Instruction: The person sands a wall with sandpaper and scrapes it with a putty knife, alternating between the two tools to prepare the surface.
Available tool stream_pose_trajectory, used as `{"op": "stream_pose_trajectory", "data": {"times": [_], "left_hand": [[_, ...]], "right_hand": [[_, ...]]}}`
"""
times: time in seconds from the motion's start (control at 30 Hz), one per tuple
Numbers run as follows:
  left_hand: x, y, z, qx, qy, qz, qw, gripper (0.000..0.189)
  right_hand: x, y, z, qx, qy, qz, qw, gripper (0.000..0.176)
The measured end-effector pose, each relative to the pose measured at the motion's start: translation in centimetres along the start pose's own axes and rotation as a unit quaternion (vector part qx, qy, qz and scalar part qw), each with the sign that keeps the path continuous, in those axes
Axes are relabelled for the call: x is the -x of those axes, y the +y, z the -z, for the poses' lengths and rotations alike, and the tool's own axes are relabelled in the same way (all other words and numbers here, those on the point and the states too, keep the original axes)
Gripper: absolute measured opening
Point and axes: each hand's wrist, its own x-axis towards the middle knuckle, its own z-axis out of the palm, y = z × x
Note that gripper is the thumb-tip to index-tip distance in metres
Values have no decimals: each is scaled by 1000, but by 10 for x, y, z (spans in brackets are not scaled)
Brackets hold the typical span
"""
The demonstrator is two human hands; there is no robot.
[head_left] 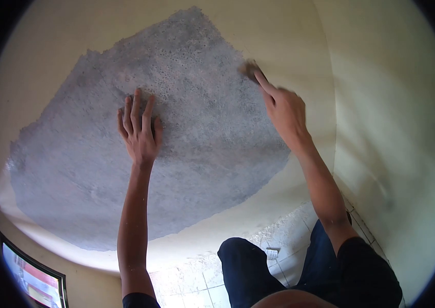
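Fingers spread, my left hand [139, 128] lies flat against a large bare grey patch [202, 138] of the wall. My right hand [285, 110] is closed around a scraper [250, 71], with the index finger stretched along it. The tool is blurred, and its far end meets the border between the grey patch and the cream paint [284, 46]. Ragged paint edges run around the patch. Most of the scraper's handle is hidden inside my fist.
A second cream wall [392, 128] meets this one at a corner on the right. Pale flakes lie on the white tiled floor [212, 282], along with a small whitish object [272, 253] between my knees. A dark-framed screen or window [32, 277] stands at lower left.
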Motion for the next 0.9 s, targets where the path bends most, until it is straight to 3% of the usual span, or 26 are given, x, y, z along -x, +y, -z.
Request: {"op": "stream_pose_trajectory", "data": {"times": [0.1,0.17,0.4,0.5,0.7,0.9], "left_hand": [[0,3,3,7,-4,1,1000,45],[1,1,2,4,-8,5,1000,45],[1,2,2,-2,-3,0,1000,45],[0,2,1,-1,-2,-5,1000,46],[2,-2,2,-2,-6,3,1000,46],[1,1,2,1,-5,-7,1000,46]], "right_hand": [[-44,-20,1,-61,39,-4,997,37],[-46,-26,12,-58,14,-14,998,36],[-3,-2,-3,0,33,32,999,31],[-10,-21,22,-42,-29,-41,998,31],[10,-11,10,-56,-29,-23,998,31],[-36,-26,12,-78,35,-7,996,32]]}}
